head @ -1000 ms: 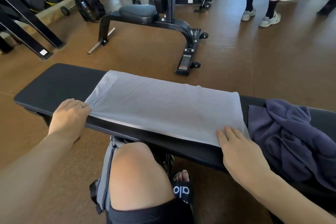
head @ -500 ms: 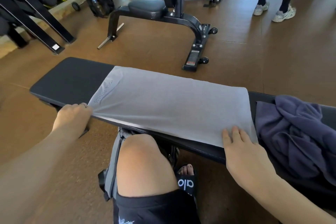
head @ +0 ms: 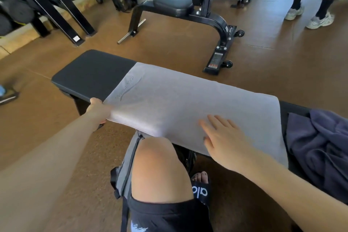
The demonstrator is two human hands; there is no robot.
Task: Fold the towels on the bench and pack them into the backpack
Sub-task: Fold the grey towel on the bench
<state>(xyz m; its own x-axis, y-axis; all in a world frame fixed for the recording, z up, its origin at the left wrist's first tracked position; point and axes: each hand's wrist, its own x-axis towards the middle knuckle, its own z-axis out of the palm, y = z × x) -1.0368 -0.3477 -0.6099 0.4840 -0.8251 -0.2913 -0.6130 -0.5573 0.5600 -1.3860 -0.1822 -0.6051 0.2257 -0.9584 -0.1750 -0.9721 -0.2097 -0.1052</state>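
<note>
The left hand (head: 98, 108) grips the near left corner of the pale grey rectangular towel (head: 188, 103), fingers curled under the cloth so that only the knuckles and thumb show, and the edge there is lifted off the padding. The right hand (head: 224, 141) lies flat on the same towel near its front edge, fingers straight and slightly spread, holding nothing. The towel is spread lengthwise over the long black padded bench (head: 90, 75), its faint printed lettering toward the left end and its near edge hanging a little over the front. At the right end of the bench, just beside the grey towel, sits a crumpled dark navy towel (head: 320, 143) (bunched in loose folds). Below the bench, against the person's bare knee (head: 158, 164), stands a grey fabric backpack with black straps (head: 126, 173); whether it is open I cannot tell. Beyond the bench stands a black weight machine (head: 205, 11).
</note>
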